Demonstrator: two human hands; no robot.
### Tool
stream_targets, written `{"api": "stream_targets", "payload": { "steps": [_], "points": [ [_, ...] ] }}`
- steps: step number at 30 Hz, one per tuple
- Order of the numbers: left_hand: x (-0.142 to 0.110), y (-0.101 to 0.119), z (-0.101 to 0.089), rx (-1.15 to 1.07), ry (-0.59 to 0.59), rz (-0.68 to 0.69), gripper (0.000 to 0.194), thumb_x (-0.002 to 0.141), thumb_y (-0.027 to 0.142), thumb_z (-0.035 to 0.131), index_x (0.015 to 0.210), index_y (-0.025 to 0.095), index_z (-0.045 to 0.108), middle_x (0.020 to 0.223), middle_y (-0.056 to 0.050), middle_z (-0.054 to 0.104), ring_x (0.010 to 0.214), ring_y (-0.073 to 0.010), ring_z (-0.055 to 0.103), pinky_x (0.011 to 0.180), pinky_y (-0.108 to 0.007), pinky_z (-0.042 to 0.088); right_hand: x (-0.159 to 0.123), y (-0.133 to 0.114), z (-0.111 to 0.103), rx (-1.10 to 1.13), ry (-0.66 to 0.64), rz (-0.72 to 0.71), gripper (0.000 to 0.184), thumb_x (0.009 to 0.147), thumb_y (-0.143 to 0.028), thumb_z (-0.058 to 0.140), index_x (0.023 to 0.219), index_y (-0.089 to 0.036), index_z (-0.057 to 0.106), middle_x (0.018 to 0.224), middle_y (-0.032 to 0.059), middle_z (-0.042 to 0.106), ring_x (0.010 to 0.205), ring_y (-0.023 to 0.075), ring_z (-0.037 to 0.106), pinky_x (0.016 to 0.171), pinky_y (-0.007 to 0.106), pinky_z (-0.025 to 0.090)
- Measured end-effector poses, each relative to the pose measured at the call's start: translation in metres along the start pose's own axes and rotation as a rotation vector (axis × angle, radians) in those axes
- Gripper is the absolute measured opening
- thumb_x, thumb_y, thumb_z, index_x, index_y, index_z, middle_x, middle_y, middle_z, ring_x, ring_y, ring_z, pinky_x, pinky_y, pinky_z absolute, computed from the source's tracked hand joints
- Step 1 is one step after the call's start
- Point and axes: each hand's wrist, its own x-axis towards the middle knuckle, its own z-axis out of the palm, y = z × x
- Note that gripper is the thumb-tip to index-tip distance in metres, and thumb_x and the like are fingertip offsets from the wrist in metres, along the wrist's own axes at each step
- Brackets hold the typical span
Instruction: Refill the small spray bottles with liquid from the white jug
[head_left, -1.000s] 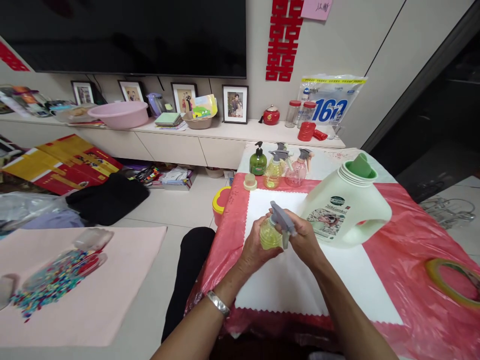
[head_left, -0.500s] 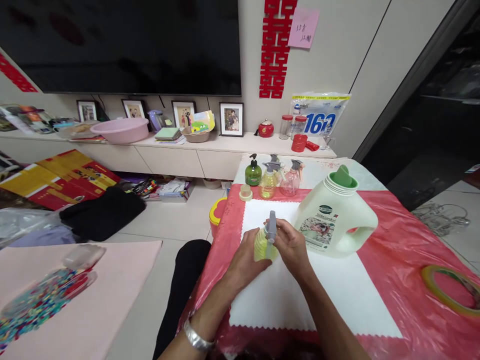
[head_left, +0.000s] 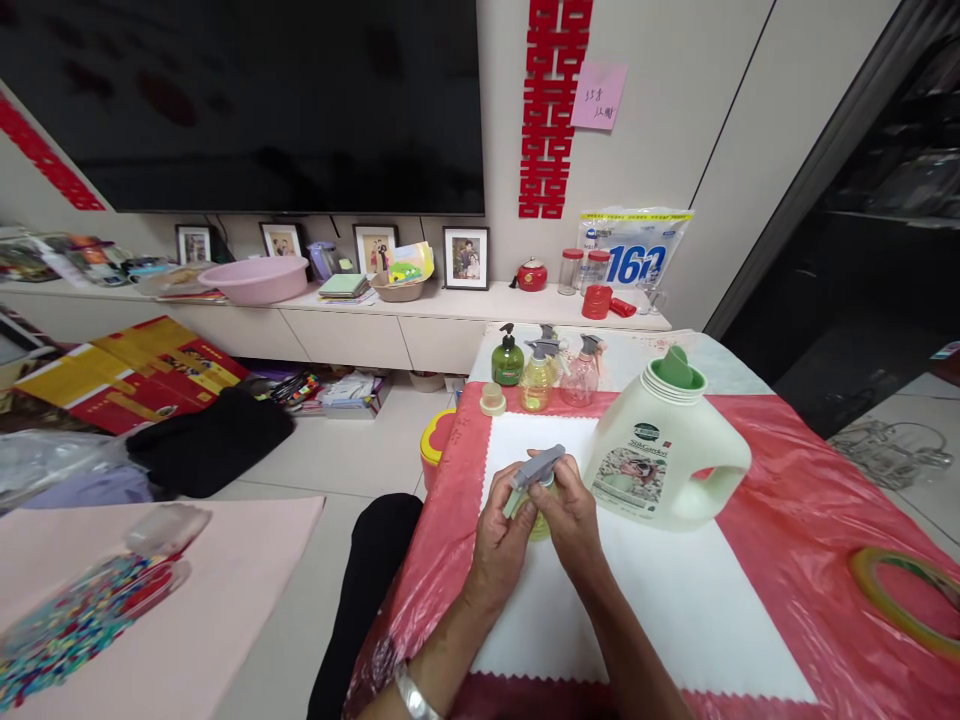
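Between my hands is a yellow-green spray bottle (head_left: 540,528) with a grey trigger head (head_left: 538,468), over the white mat. My left hand (head_left: 499,545) is closed at the trigger side of the head. Closed round the neck just beneath the head is my right hand (head_left: 570,508). Most of the bottle's body is hidden by my fingers. Right beside my right hand stands a large pale green jug (head_left: 694,465) with a handle, a green spout insert in its uncapped mouth. Its label faces me.
Behind the white mat (head_left: 645,620) stand a green pump bottle (head_left: 508,358), a yellow spray bottle (head_left: 535,388), a pink spray bottle (head_left: 580,378) and a pale cap (head_left: 493,399). A tape roll (head_left: 870,590) lies right on the red table cover (head_left: 787,480).
The trigger head has turned from pointing toward me to pointing left. My left hand has shifted from the bottle's body up to the head; my right hand is at the neck.
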Motion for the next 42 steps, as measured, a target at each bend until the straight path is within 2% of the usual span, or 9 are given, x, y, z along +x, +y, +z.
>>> {"api": "stream_targets", "payload": {
  "steps": [4,7,12,17,25,29,32,36,42],
  "points": [
    [0.004,-0.007,0.007,-0.079,0.113,-0.046,0.051,0.078,0.057,0.079,0.115,0.024,0.067,0.124,-0.009,0.069,0.123,-0.0302,0.063,0.110,-0.045,0.049,-0.004,-0.002,-0.003,0.039,-0.051,0.000,0.039,0.101,-0.051,0.047,0.118,-0.022,0.066,0.128,0.0088,0.054,0.128,0.0227,0.050,0.105,0.032,0.046],
    [0.008,-0.010,0.012,-0.121,0.190,-0.089,0.055,0.071,0.060,0.084,0.108,0.022,0.068,0.113,-0.008,0.072,0.110,-0.0285,0.068,0.102,-0.043,0.054,-0.005,0.001,-0.005,0.102,-0.046,0.014,0.038,0.103,-0.051,0.046,0.119,-0.023,0.067,0.134,0.0083,0.051,0.132,0.0226,0.047,0.106,0.031,0.044],
    [0.011,-0.010,0.015,-0.191,0.249,-0.117,0.050,0.067,0.054,0.088,0.100,0.021,0.071,0.100,-0.005,0.076,0.094,-0.0233,0.072,0.089,-0.036,0.058,-0.005,0.011,-0.003,0.177,0.005,-0.005,0.030,0.098,-0.048,0.058,0.107,-0.021,0.069,0.105,0.0056,0.055,0.103,0.0185,0.055,0.094,0.029,0.047],
    [0.011,-0.004,0.018,-0.324,0.300,-0.131,0.048,0.066,0.050,0.089,0.098,0.019,0.071,0.089,-0.004,0.078,0.079,-0.0188,0.072,0.076,-0.031,0.058,-0.006,0.020,0.002,0.262,0.035,0.040,0.031,0.092,-0.045,0.068,0.111,-0.021,0.064,0.105,0.0053,0.060,0.102,0.0197,0.059,0.094,0.033,0.050],
    [0.012,0.000,0.020,-0.345,0.275,-0.081,0.039,0.075,0.048,0.084,0.095,0.016,0.074,0.090,-0.006,0.078,0.084,-0.0192,0.072,0.079,-0.029,0.057,-0.007,0.023,-0.001,0.243,0.026,0.055,0.038,0.085,-0.042,0.077,0.116,-0.022,0.067,0.112,0.0060,0.060,0.111,0.0216,0.058,0.101,0.034,0.046],
    [0.010,-0.004,0.018,-0.380,0.223,-0.077,0.041,0.075,0.046,0.085,0.102,0.017,0.072,0.092,-0.006,0.079,0.085,-0.0199,0.074,0.084,-0.031,0.057,-0.008,0.021,-0.006,0.264,-0.044,0.055,0.037,0.095,-0.049,0.063,0.122,-0.024,0.068,0.124,0.0073,0.056,0.122,0.0235,0.053,0.107,0.035,0.044],
    [0.010,-0.006,0.017,-0.395,0.240,-0.081,0.045,0.069,0.043,0.090,0.101,0.018,0.071,0.092,-0.005,0.079,0.084,-0.0189,0.074,0.085,-0.030,0.056,-0.007,0.021,-0.007,0.298,-0.058,0.057,0.035,0.100,-0.048,0.054,0.120,-0.024,0.069,0.121,0.0073,0.057,0.121,0.0229,0.052,0.105,0.035,0.045],
    [0.011,-0.006,0.016,-0.413,0.277,-0.071,0.045,0.069,0.042,0.091,0.101,0.019,0.070,0.094,-0.003,0.078,0.083,-0.0167,0.072,0.082,-0.028,0.055,-0.006,0.023,-0.004,0.341,-0.027,0.058,0.031,0.095,-0.045,0.064,0.116,-0.022,0.068,0.117,0.0069,0.059,0.117,0.0227,0.055,0.105,0.036,0.045],
    [0.012,-0.007,0.015,-0.432,0.270,-0.031,0.034,0.079,0.044,0.084,0.098,0.020,0.071,0.095,-0.001,0.075,0.087,-0.0142,0.069,0.083,-0.025,0.053,-0.010,0.027,0.002,0.378,0.050,0.095,0.042,0.085,-0.040,0.077,0.120,-0.023,0.059,0.115,0.0059,0.063,0.111,0.0214,0.060,0.101,0.037,0.048]
  ]
}}
